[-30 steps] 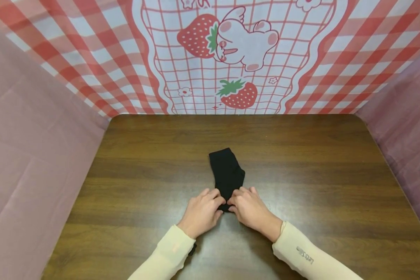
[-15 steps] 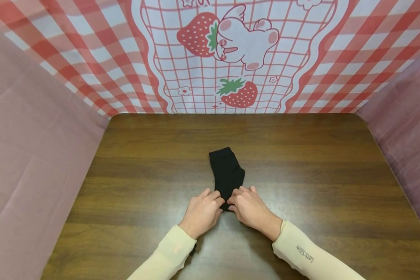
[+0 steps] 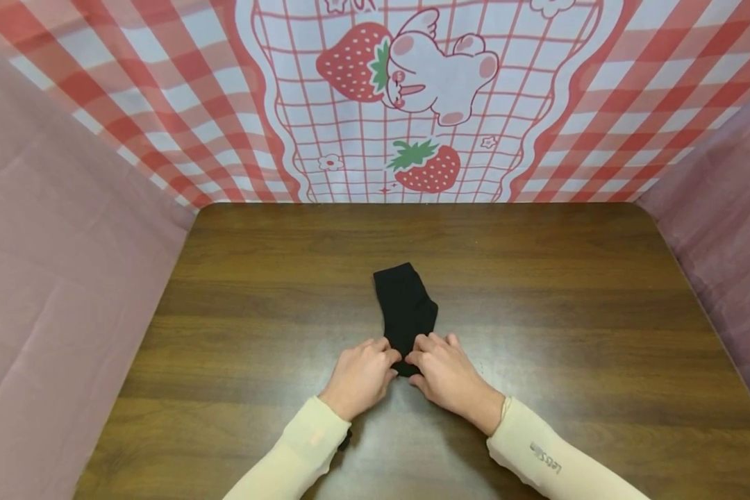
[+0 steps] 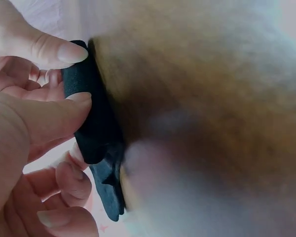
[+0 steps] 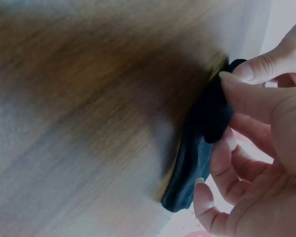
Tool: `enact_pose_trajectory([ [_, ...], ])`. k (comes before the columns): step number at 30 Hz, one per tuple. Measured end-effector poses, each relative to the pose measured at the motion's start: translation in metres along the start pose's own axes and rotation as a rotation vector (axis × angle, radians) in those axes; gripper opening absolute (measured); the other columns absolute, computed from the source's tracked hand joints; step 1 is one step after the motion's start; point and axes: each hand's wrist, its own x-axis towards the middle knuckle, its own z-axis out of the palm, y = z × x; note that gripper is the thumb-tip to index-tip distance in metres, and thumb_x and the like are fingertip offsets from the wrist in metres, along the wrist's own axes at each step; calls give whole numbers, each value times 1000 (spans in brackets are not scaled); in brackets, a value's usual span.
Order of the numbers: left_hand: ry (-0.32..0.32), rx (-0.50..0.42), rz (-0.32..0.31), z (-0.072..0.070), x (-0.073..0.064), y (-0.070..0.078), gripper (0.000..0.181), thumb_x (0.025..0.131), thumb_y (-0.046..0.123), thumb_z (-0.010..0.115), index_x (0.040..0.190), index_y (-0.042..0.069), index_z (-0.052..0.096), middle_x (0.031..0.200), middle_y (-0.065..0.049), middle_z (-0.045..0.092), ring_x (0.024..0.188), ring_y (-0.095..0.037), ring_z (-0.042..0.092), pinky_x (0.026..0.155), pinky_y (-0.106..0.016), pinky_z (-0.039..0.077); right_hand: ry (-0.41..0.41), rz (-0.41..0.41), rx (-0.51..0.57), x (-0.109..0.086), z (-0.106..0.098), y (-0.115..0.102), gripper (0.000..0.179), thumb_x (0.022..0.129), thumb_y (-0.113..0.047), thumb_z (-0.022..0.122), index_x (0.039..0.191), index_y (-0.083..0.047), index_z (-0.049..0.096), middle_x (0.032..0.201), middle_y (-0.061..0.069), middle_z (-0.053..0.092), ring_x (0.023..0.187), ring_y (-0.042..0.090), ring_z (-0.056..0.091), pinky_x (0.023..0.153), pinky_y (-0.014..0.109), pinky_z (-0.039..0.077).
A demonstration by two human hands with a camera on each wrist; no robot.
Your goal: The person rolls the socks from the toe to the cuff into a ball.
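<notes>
A black sock (image 3: pixel 405 298) lies flat on the table in the head view, its cuff pointing away and its heel bulging to the right. At its near end, my left hand (image 3: pixel 359 378) pinches the left side and my right hand (image 3: pixel 446 371) the right side. The left wrist view shows the folded-over edge of the sock (image 4: pixel 91 118) between thumbs and curled fingers. From the right wrist, the same black fold (image 5: pixel 207 118) appears thick and rolled, with both thumbs side by side on it. The hands cover part of the toe end.
The brown wooden table (image 3: pixel 275 278) has rounded far corners. A red-and-white checked cloth with strawberries (image 3: pixel 425 170) hangs behind it. Pink cloths (image 3: pixel 69 278) stand along the left and right sides. A small black object (image 3: pixel 345 442) shows under the left sleeve.
The left fingers have shifted slightly at the sock's near end. The rest of the sock and the right hand stay almost in place.
</notes>
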Motion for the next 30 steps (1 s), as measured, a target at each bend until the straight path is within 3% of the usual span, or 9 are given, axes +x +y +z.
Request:
enact_pose_trajectory([
  [10,-61,-24,-33,-2,3,0,10,87,23,78,95,19,75,82,2,60,72,-15,60,51,-29,48,3,-17,-21,0,1,2,15,80,-18,83,91,-11,77,81,-1,55,76,18,50,66,35,29],
  [21,42,-4,7,-5,1,4,26,79,26,84,100,18,73,90,3,57,78,-14,59,52,-29,49,-44,-19,-43,5,-2,4,12,81,-18,82,91,-13,77,82,-1,57,75,19,51,66,36,29],
  [30,22,22,-8,-3,4,6,17,81,20,82,96,18,74,89,2,60,76,-15,61,53,-30,50,-57,-22,-20,6,-5,4,9,82,-16,80,89,-13,76,81,-1,57,73,19,50,65,35,29],
])
